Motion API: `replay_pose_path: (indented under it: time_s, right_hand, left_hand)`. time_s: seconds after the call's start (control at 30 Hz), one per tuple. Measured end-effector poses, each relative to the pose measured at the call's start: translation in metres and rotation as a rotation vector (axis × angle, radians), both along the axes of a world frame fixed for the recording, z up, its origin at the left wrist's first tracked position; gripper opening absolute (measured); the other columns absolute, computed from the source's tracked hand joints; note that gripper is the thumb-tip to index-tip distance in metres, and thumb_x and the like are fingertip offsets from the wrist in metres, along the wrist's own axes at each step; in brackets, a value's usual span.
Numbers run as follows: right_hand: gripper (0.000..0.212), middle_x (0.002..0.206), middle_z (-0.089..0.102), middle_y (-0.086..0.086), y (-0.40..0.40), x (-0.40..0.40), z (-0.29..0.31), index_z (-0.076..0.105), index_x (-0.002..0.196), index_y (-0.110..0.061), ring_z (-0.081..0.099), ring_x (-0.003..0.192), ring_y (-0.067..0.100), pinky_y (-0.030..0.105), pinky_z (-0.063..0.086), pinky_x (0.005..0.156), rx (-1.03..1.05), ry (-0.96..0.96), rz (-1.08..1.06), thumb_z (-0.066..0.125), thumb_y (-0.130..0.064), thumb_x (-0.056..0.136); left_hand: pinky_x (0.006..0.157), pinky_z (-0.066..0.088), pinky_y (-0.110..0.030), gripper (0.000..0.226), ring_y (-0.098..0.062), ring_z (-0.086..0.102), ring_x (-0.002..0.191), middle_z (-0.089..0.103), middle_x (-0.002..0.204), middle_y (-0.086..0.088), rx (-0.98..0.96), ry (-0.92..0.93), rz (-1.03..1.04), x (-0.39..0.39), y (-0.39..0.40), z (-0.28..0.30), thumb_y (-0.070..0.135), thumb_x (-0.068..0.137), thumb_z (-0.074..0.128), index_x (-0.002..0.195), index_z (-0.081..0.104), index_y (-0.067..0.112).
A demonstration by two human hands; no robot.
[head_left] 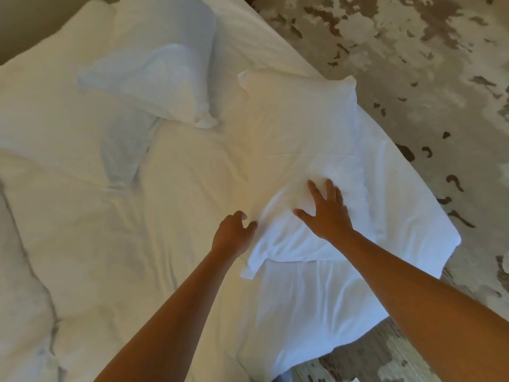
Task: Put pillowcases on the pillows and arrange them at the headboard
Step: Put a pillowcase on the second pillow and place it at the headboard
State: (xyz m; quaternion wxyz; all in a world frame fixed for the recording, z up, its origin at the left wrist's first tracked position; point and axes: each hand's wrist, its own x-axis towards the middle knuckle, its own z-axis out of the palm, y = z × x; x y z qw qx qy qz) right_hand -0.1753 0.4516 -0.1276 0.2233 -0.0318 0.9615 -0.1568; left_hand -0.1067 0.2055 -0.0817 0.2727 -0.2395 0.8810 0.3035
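Observation:
A white pillow in its case [300, 128] lies along the bed's right edge. My right hand [326, 210] rests flat on its near end with fingers spread. My left hand [234, 234] hovers at the pillow's near left corner, fingers curled and apart, holding nothing. A second pillow [154, 81] lies further back in the middle of the bed. A crumpled loose pillowcase [124, 153] stretches out below it. More pillows [162, 20] are heaped at the far end.
The white sheet [165, 216] covers the bed and is wrinkled. A bunched duvet [22, 271] lies along the left. Patterned grey and beige carpet [413, 64] runs beside the bed on the right.

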Motion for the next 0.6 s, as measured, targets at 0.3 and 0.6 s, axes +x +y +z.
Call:
replay_pose_path:
  time_s: [0.3,0.6]
  right_hand:
    - [0.094,0.171,0.01,0.014,0.008,-0.021,-0.078,0.016,0.162,-0.043,0.016,0.156,0.041,0.073,0.036,0.109,0.046,0.081,0.075,0.04,-0.09,0.083]
    - [0.093,0.171,0.009,0.011,0.01,-0.032,-0.113,0.019,0.16,-0.045,0.016,0.157,0.038,0.072,0.036,0.109,0.019,0.1,0.068,0.043,-0.089,0.082]
  left_hand:
    - [0.079,0.047,-0.035,0.053,-0.029,0.064,0.103,0.066,0.109,-0.004,0.117,0.074,0.32,-0.072,0.032,-0.084,0.058,0.083,0.065,0.114,0.053,0.016]
    - [0.095,0.05,-0.041,0.091,-0.032,0.061,0.115,0.063,0.127,-0.007,0.161,0.071,0.484,-0.074,0.039,-0.145,0.074,0.073,0.067,0.138,0.04,0.018]
